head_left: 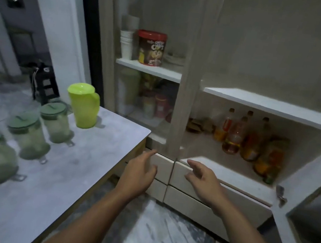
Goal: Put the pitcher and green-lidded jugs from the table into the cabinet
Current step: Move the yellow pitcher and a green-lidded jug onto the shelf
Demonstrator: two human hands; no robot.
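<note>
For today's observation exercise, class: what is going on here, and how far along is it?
A person stands at a cabinet whose right door is open. Both hands are empty: the left hand and right hand reach toward the cabinet's lower edge. Nothing has been put away yet. The lime pitcher and the green-lidded jugs stand on the table. Inside the open part, bottles sit on the lower shelf, and the shelf above them looks bare.

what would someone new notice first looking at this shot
Probably the bright lime pitcher at the table's far end, with green-lidded jugs in a row nearer the camera. Next, the red-lidded cereal tub on the cabinet's left shelf, and two empty hands, left hand and right hand, reaching toward the cabinet.
</note>
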